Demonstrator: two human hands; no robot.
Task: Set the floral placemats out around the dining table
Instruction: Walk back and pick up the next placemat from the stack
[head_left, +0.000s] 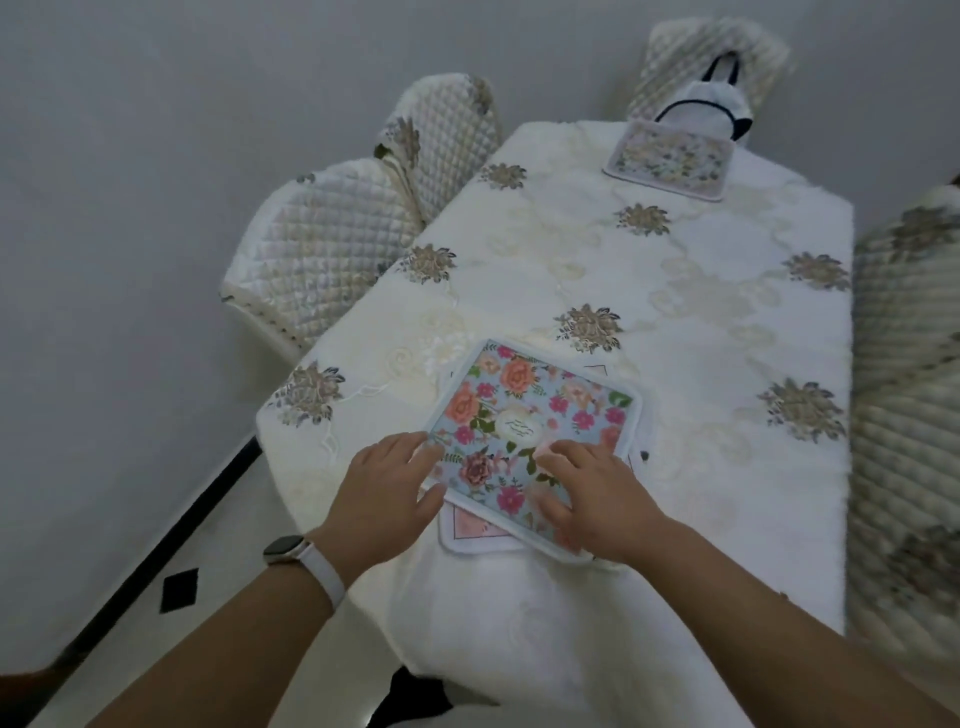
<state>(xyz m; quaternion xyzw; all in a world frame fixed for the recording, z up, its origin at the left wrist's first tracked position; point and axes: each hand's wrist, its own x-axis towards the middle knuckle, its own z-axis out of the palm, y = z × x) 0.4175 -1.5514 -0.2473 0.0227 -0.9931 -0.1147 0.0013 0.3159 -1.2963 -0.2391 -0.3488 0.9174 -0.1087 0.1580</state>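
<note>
Lower placemat (467, 530) mostly hidden (only corners show), right chair (909, 364) cropped, far placemat (670, 161) blurred.

Both bare forearms reach forward and converge; left hand (387, 493) palm down, fingers (418, 446) straight and spread; right hand (597, 501) palm down, fingers (558, 448) lightly bent, pointing toward the left hand, close but apart

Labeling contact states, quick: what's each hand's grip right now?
Left hand: open, fingers resting on the top floral placemat at its left corner.
Right hand: open, fingers lying flat on the same placemat.
</note>
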